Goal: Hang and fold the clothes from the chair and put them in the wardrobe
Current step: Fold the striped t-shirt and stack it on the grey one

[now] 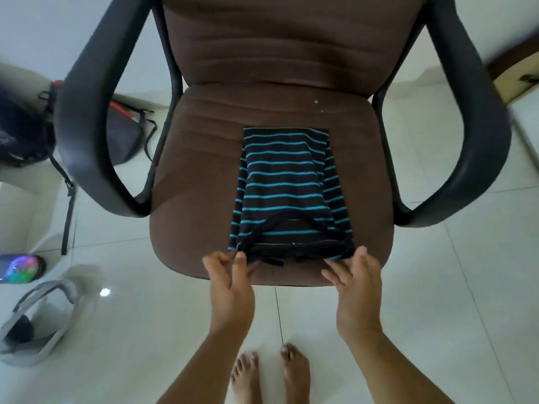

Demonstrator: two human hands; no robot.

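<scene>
The white tiled floor (437,287) fills the ground of the view. On it stands a brown upholstered chair (204,170) with black armrests, its backrest at the top of the view and its seat's front edge toward the person.

On the seat, right of centre and reaching to the front edge, lies a striped shirt (285,185), dark with turquoise bands. It is folded into a narrow panel. Its long axis runs front to back on the seat; the neckline end points toward the person, and the straight folded edge lies toward the backrest. The stripes run across the seat.

The left hand (230,284) is at the near left corner of the shirt, thumb and forefinger pinching the collar fabric, the other fingers loosely curled. The right hand (355,284) is at the near right corner, its fingers closed on the dark edge there; its lower fingers are spread and free of the fabric.

Two bare feet (271,374) stand on the tiles below the hands.

At far left: a dark backpack (26,132), a grey-white headset (40,319) and a small iridescent object (20,268), blurred.
</scene>
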